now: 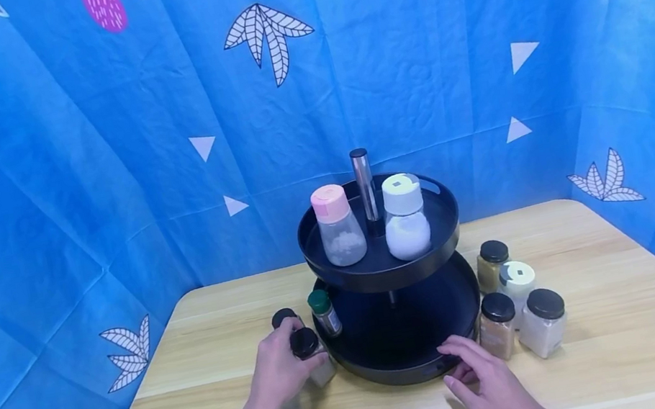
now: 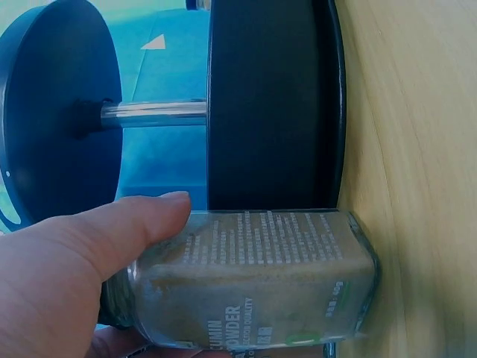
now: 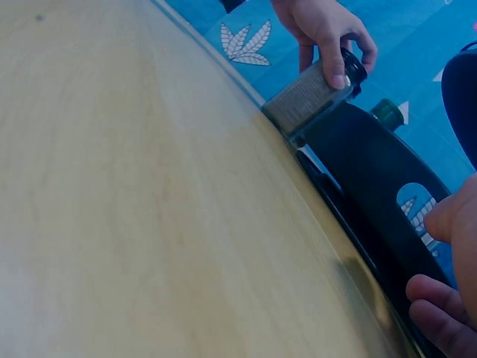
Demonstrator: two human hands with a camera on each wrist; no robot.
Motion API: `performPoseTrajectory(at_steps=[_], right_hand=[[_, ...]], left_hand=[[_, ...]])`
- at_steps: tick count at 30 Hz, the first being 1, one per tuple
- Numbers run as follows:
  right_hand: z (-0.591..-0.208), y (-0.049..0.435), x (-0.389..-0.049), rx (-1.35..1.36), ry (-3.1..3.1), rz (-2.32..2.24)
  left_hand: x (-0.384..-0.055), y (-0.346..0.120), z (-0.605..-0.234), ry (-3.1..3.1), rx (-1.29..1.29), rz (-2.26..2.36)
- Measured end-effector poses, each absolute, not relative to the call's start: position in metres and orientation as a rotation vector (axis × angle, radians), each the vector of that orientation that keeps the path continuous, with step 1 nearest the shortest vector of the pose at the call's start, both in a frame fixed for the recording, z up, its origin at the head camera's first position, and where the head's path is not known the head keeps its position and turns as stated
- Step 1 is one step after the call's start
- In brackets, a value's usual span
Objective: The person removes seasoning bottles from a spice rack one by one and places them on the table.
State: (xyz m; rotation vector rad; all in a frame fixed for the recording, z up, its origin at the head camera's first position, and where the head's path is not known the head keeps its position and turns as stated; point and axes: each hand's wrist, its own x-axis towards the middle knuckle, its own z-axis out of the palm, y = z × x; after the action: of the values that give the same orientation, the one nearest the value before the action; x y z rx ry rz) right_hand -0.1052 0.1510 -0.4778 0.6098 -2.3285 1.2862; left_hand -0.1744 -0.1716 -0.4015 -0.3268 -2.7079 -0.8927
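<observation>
My left hand grips a square glass jar of cumin powder by its upper part, just below the black lid. The jar is beside the left front of a black two-tier round rack; whether its base touches the table I cannot tell. Another black-lidded jar stands just behind it, partly hidden by my fingers. On the lower tier, at the left, is a small green-capped bottle. My right hand is by the lower tier's front rim, fingers loosely bent, holding nothing.
The upper tier carries a pink-capped shaker and a white-capped shaker around a metal post. Right of the rack, several jars stand close together, among them a black-lidded one. Blue patterned cloth hangs behind the wooden table.
</observation>
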Motion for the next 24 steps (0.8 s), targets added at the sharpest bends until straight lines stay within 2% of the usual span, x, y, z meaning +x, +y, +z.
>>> performPoseTrajectory(at_steps=[24], right_hand=[[-0.480, 0.150, -0.105, 0.583, -2.330, 1.295]], left_hand=[[-0.170, -0.172, -0.384, -2.597, -0.382, -0.864]])
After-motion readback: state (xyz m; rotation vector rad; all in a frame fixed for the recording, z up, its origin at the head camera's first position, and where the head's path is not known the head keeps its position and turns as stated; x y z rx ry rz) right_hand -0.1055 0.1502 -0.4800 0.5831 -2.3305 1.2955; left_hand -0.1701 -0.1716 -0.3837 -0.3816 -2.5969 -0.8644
